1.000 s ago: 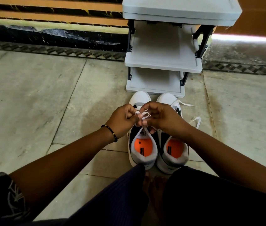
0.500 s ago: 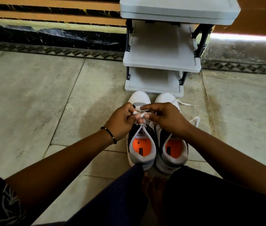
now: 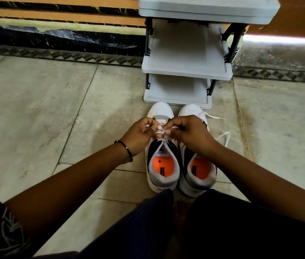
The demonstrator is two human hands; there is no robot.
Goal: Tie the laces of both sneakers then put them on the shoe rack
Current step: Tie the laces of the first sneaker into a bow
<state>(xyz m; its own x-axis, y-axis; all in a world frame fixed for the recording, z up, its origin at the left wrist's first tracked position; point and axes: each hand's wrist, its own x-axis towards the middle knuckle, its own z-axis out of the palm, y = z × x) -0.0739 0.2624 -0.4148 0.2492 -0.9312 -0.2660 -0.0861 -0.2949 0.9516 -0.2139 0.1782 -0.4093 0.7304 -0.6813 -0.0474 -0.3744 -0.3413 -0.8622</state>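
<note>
Loop pulled smaller; left hand and right hand grip left sneaker's lace.

Pair of white sneakers with black and grey panels and orange insoles, side by side, toes to a grey three-tier shoe rack, on the floor: left sneaker with laces gathered over its tongue, right sneaker with loose laces trailing rightwards.
</note>
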